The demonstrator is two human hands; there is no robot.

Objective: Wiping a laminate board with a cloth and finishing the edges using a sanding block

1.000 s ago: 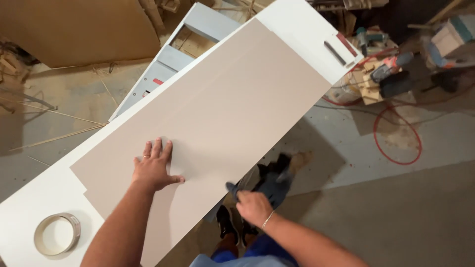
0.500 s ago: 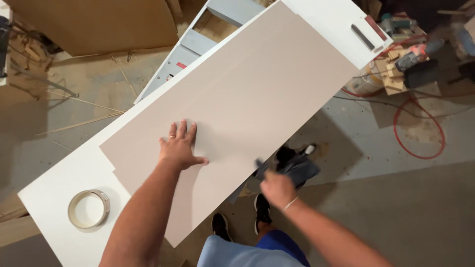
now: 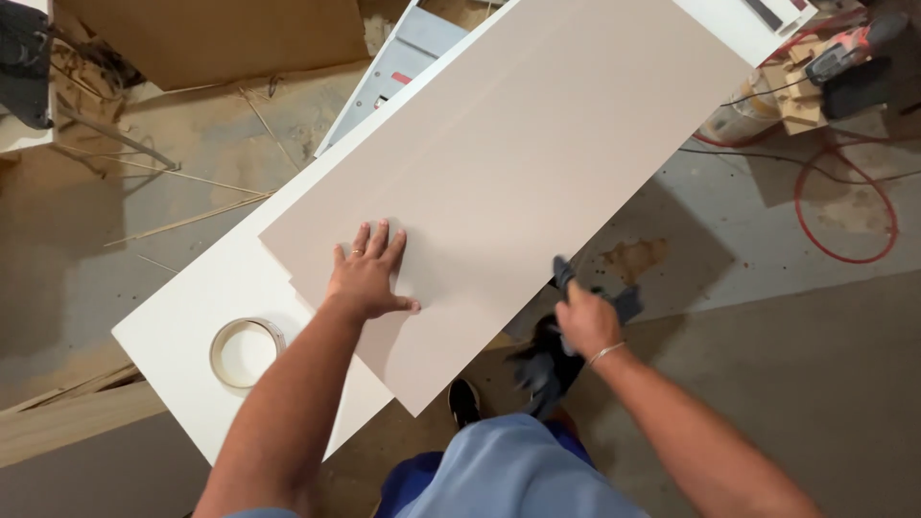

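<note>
Since the earlier frames the right hand (image 3: pixel 585 321) has moved along the near long edge of the beige panel (image 3: pixel 518 182), from a spot close beside the left hand to one further toward the panel's far end, while the left hand (image 3: pixel 369 278) has kept its place flat on the board. The panel lies along a longer white board (image 3: pixel 187 321) that carries it, covering most of that board and leaving the white surface bare at the near left end and as a thin strip along the far long edge. The left hand rests palm down near the panel's near left corner, fingers spread and pressed on the surface, closing around nothing. The right hand is curled shut around a dark grey cloth (image 3: pixel 561 360) just off the panel's near long edge; part of the cloth sticks up above the knuckles and the rest hangs blurred below the hand. A roll of pale edge tape (image 3: pixel 247 351) lies flat on the bare near end of the white board, well apart from the panel's corner. Beyond the far right end of the board, a power tool (image 3: pixel 849 53) sits among wooden blocks on the dusty floor, with a red cable (image 3: pixel 844 216) looped near it.
</note>
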